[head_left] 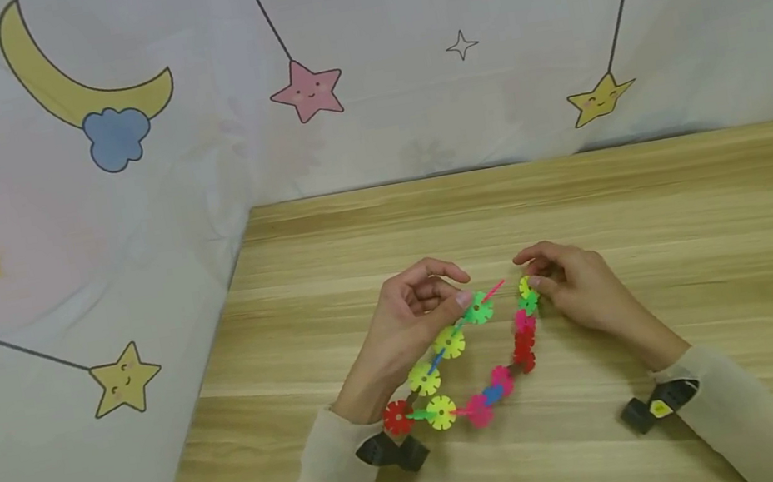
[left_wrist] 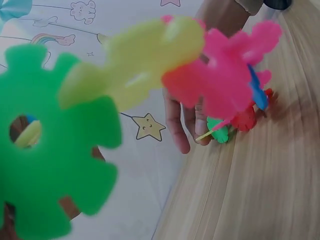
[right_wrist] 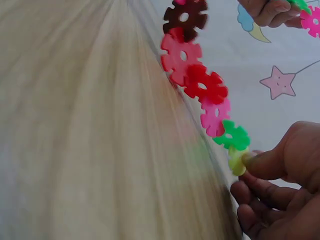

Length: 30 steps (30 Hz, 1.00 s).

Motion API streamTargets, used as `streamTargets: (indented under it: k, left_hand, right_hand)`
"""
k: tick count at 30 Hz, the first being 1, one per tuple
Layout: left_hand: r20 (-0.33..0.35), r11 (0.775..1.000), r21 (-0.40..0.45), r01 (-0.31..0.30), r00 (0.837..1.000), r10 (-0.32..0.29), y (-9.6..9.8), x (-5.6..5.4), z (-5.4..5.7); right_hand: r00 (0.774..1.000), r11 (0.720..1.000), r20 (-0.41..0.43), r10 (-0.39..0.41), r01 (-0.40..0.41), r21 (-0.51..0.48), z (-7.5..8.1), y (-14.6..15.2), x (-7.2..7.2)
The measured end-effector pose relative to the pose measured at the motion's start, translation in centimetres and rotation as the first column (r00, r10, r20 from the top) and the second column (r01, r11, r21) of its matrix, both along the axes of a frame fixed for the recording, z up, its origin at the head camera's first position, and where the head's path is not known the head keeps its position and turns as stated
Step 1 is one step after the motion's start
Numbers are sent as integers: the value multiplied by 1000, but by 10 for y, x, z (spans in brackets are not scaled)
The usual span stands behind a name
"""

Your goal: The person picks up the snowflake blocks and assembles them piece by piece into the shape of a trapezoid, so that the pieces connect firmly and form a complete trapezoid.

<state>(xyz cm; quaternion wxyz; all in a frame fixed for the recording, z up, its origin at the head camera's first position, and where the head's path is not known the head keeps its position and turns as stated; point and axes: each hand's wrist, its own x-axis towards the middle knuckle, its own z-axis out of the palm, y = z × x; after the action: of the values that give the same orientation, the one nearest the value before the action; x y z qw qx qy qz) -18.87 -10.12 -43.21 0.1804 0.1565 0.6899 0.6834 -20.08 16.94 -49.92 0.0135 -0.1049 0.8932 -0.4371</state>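
Observation:
A chain of notched plastic snowflake discs (head_left: 424,379) in green, yellow, red, pink, blue and brown hangs in a loop between both hands. My left hand (head_left: 421,303) pinches a green disc (head_left: 478,307) near one end, and a pink disc seen edge-on (head_left: 494,290) sticks out past it. At the other end, my right hand (head_left: 575,283) pinches a yellow disc (head_left: 525,286); the right wrist view shows this yellow disc (right_wrist: 238,161) between thumb and fingers, joined to a green disc (right_wrist: 231,135). The two ends are apart. In the left wrist view, a green disc (left_wrist: 60,145) looms large and blurred.
Beneath the hands lies a wood-grain table (head_left: 654,207). A pale cloth (head_left: 400,137) printed with stars and a moon hangs behind it and along the left side. Each wrist wears a black strap with a small camera (head_left: 411,453).

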Motion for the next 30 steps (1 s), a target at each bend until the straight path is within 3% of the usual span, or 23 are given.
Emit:
streamTargets:
  k: [4, 9, 15, 22, 24, 28, 30]
  left_hand:
    - [32, 999, -30, 21, 999, -20, 0, 1, 1]
    - [41, 999, -30, 45, 998, -44, 0, 1, 1]
    - [28, 998, 6, 57, 998, -57, 0, 2, 1]
    - [12, 998, 35, 52, 999, -53, 3, 5, 3]
    - [6, 998, 29, 54, 998, -54, 4, 6, 4]
    - [-7, 998, 10, 58, 998, -58, 5, 8, 5]
    - [-11, 998, 7, 61, 998, -61, 6, 9, 6]
  right_hand:
    - [999, 993, 35, 14, -10, -119, 3, 4, 1]
    - [994, 963, 98, 45, -17, -268, 11, 10, 4]
    - [984, 896, 163, 66, 14, -443, 27, 13, 8]
    - [988, 817, 116, 102, -16, -576, 49, 14, 15]
    - [991, 821, 103, 85, -11, -571, 55, 14, 18]
    - [996, 865, 85, 27, 19, -501, 64, 11, 21]
    - [997, 868, 78, 12, 29, -496, 67, 9, 23]
